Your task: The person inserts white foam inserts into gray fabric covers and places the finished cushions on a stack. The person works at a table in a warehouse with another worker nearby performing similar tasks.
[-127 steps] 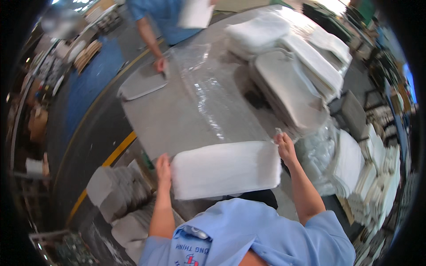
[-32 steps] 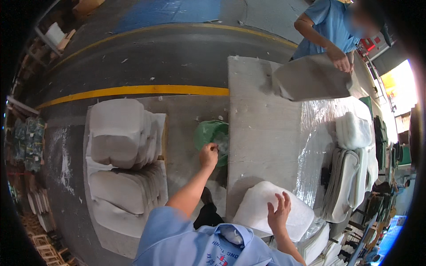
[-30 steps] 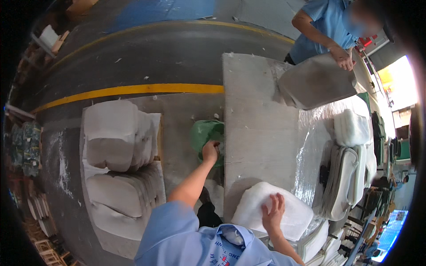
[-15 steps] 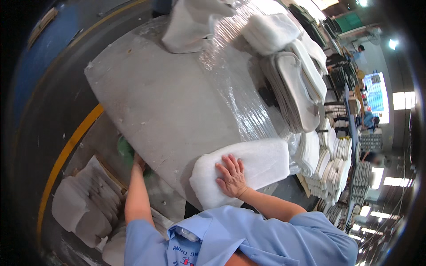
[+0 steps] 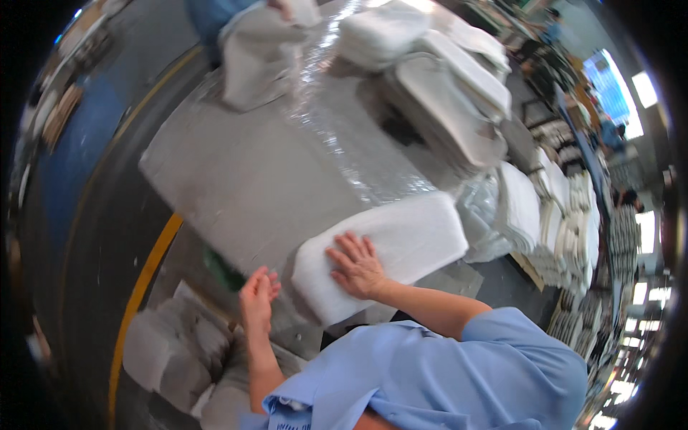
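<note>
A thick white foam-like pad (image 5: 423, 222) with rounded corners lies at the near edge of the grey work table (image 5: 236, 179). My right hand (image 5: 360, 269) rests flat on its left half, fingers spread. Just left of the pad, by the table's near edge, my left hand (image 5: 259, 297) is raised with its fingers curled together. Whatever may be between those fingers is too small or blurred to make out. Beyond and below that hand, a dark green object (image 5: 222, 271) shows partly under the table edge.
Clear plastic film (image 5: 333, 136) runs across the table. Stacked grey and white pads (image 5: 451, 107) stand at its far right. A co-worker's hand (image 5: 282, 7) touches a whitish piece (image 5: 261, 54) at the far side. Grey pads (image 5: 168, 351) lie low on the left.
My left hand has come up and right from beside the green object at the table edge, its fingers now in sight. A co-worker's hand has appeared at the far side. The view has shifted.
</note>
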